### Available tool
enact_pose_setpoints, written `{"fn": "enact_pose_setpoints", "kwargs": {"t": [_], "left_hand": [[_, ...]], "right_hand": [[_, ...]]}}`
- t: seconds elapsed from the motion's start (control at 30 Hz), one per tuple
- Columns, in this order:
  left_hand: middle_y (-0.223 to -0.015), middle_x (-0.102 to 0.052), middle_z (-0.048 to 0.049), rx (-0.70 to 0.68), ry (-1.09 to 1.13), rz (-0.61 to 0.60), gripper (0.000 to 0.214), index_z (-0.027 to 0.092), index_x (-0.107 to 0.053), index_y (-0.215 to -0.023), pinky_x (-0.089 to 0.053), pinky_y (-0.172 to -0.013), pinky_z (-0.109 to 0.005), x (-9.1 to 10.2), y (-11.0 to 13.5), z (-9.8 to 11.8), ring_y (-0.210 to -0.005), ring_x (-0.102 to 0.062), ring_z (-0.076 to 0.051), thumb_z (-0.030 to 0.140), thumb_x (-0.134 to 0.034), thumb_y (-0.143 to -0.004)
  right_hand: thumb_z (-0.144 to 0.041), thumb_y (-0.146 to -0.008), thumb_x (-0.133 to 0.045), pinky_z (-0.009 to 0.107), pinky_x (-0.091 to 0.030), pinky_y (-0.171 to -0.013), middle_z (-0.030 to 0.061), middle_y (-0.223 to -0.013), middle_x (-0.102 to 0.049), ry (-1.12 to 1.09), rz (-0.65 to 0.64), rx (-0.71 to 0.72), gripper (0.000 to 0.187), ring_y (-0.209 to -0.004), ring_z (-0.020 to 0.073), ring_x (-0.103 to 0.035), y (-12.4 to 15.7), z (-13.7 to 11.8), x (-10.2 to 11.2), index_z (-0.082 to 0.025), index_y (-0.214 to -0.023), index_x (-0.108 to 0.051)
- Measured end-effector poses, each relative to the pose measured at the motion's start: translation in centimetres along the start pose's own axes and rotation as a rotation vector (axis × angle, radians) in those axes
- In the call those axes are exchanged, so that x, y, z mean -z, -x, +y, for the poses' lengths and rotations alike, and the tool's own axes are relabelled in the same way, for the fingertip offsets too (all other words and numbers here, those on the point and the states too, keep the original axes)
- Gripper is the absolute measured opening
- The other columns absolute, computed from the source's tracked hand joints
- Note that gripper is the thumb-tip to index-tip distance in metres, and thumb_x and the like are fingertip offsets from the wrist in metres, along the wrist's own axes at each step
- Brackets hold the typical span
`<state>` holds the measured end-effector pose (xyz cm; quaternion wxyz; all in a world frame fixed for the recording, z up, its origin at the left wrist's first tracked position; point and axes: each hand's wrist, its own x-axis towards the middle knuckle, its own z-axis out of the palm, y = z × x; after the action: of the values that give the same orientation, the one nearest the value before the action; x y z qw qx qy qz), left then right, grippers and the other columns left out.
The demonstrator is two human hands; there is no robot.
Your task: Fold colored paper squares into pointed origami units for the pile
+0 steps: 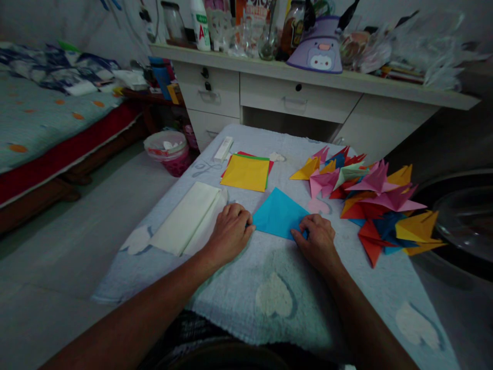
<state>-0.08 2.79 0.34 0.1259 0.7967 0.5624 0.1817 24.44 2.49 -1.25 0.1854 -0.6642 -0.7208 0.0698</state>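
A sheet of blue origami paper (pixel 278 213), folded into a triangle, lies on the cloth-covered table with its point facing away from me. My left hand (pixel 233 224) pinches its left corner between thumb and fingers. At the opposite corner, my right hand (pixel 316 234) has its fingers closed on the paper's edge. Just beyond is a stack of square coloured paper (pixel 246 172), yellow on top, with red and green edges showing. Folded paper cranes (pixel 379 195) in pink, yellow, red, blue and pale green are heaped to the right.
A folded whitish sheet (pixel 187 216) rests left of my left hand, and a small white box (pixel 223 149) sits near the far left edge. Behind stands a white desk (pixel 269 85) crowded with jars and bags. A pink bin (pixel 175 162) is on the floor beside a bed (pixel 57 115).
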Motion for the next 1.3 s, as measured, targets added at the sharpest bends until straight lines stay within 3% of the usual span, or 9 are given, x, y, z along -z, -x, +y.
{"fn": "enact_pose_setpoints", "kwargs": {"t": [0.53, 0.6, 0.73, 0.87, 0.97, 1.17, 1.3], "left_hand": [[-0.105, -0.054, -0.0074, 0.032, -0.074, 0.022, 0.006, 0.020, -0.059, -0.088, -0.042, -0.086, -0.041, -0.6, 0.0, 0.2, -0.104, -0.047, -0.026, 0.024, -0.055, -0.089], [-0.106, -0.054, -0.0075, 0.037, -0.079, 0.029, 0.006, 0.020, -0.058, -0.088, -0.042, -0.085, -0.041, -0.7, 0.0, 0.2, -0.105, -0.046, -0.026, 0.024, -0.055, -0.089], [-0.105, -0.053, -0.0066, 0.047, -0.081, 0.030, 0.004, 0.020, -0.057, -0.089, -0.041, -0.086, -0.040, -0.8, 0.1, 0.2, -0.105, -0.046, -0.025, 0.025, -0.055, -0.089], [-0.106, -0.053, -0.0069, 0.040, -0.082, 0.037, 0.005, 0.021, -0.057, -0.090, -0.041, -0.085, -0.040, -0.7, 0.1, 0.3, -0.105, -0.046, -0.026, 0.025, -0.056, -0.089], [-0.106, -0.053, -0.0070, 0.039, -0.085, 0.034, 0.004, 0.021, -0.057, -0.090, -0.042, -0.085, -0.041, -0.7, 0.1, 0.3, -0.106, -0.046, -0.026, 0.025, -0.056, -0.089], [-0.106, -0.054, -0.0070, 0.033, -0.088, 0.049, 0.004, 0.021, -0.058, -0.089, -0.042, -0.085, -0.041, -0.8, 0.0, 0.2, -0.106, -0.047, -0.026, 0.024, -0.056, -0.089], [-0.105, -0.054, -0.0075, 0.033, -0.061, 0.051, 0.003, 0.020, -0.058, -0.089, -0.042, -0.085, -0.041, -0.8, -0.1, 0.1, -0.105, -0.047, -0.026, 0.023, -0.055, -0.089]], "right_hand": [[-0.033, -0.081, -0.060, 0.039, -0.033, -0.081, 0.0070, -0.095, -0.060, 0.011, 0.025, 0.003, 0.014, -0.093, 0.0262, -0.049, 0.2, -0.1, -0.2, -0.021, -0.074, -0.058], [-0.033, -0.080, -0.061, 0.041, -0.034, -0.082, 0.0086, -0.097, -0.059, 0.030, 0.077, -0.015, 0.013, -0.093, 0.0271, -0.049, 0.3, -0.3, -0.2, -0.020, -0.083, -0.060], [-0.024, -0.079, -0.062, 0.049, -0.033, -0.094, 0.0150, -0.120, -0.054, 0.082, 0.226, 0.083, 0.042, -0.109, 0.0323, -0.046, 0.8, -1.4, 0.1, -0.018, -0.121, -0.056], [-0.009, -0.085, -0.051, 0.049, -0.031, -0.101, 0.0071, -0.127, -0.059, 0.028, 0.073, 0.439, 0.037, -0.116, 0.0292, -0.044, 1.3, -2.7, 0.6, -0.027, -0.115, -0.064], [-0.011, -0.090, -0.049, 0.044, -0.035, -0.100, 0.0062, -0.127, -0.062, -0.045, -0.080, 0.602, 0.036, -0.114, 0.0255, -0.047, 1.6, -3.7, 0.6, -0.023, -0.121, -0.063], [-0.038, -0.095, -0.049, 0.047, -0.037, -0.099, 0.0103, -0.128, -0.060, -0.011, -0.219, 0.605, 0.044, -0.112, 0.0282, -0.048, 1.8, -4.8, 0.6, -0.019, -0.133, -0.056], [-0.046, -0.095, -0.047, 0.048, -0.036, -0.098, 0.0121, -0.129, -0.058, 0.032, -0.247, 0.595, 0.051, -0.113, 0.0295, -0.048, 1.8, -4.9, 0.5, -0.020, -0.139, -0.051]]}}
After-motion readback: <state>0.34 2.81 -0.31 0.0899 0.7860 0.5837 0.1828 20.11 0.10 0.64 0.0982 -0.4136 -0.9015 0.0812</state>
